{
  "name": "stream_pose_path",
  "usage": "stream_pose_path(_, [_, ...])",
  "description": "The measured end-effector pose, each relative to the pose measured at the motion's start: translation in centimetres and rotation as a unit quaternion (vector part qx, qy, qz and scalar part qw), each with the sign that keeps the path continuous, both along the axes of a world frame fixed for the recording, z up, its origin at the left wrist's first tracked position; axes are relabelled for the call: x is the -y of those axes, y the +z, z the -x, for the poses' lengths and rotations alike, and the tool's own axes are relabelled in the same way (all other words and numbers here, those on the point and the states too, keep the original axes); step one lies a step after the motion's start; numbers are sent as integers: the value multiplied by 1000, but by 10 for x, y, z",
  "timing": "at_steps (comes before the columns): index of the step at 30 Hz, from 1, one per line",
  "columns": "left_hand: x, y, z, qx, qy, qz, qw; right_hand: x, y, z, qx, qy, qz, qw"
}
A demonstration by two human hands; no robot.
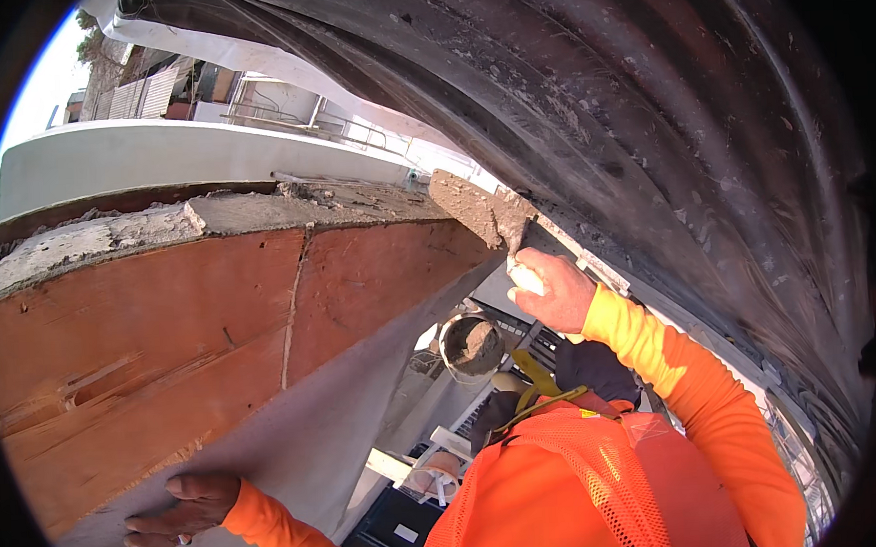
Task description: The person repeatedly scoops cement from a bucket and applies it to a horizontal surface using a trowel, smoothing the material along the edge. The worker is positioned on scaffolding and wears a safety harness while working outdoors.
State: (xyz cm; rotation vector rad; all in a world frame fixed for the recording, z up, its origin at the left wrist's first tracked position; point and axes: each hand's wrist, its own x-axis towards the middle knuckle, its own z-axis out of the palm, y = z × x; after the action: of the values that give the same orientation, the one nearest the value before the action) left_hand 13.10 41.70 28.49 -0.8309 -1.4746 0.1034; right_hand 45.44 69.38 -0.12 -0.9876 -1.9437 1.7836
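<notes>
head view looks down past an orange mesh vest to two bare hands at work on a wall top. right hand is clenched around the pale handle of a trowel, its grip closed tight, the arm in an orange sleeve reaching up from the lower right. the trowel blade is tilted, caked with grey mortar, and its far edge rests at the end of the rough concrete ledge that caps the wall. left hand is released, palm down and fingers spread flat on the smooth grey wall face at the lower left, holding nothing (a ring shows on one finger).

just above that hand runs the reddish wooden formwork board, scuffed and split by a thin vertical joint, with the crumbly concrete ledge sitting along its upper edge. below the right hand, well apart from it, hangs a round bucket with grey mortar inside. a yellow harness strap crosses the chest under the wrist. overhead and to the right curves a large dark ribbed surface, spattered with dried grey specks. beyond the ledge stands a pale low wall under bright sky.
</notes>
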Motion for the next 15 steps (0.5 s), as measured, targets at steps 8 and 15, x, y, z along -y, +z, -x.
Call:
stream_pose_path(8, [0,-1,1,-1,3,3,1000,-15,33,79,-19,22,-206,978])
stream_pose_path(15, [-13,-4,-8,-4,-3,-2,1000,1,85,79,60,139,-289,945])
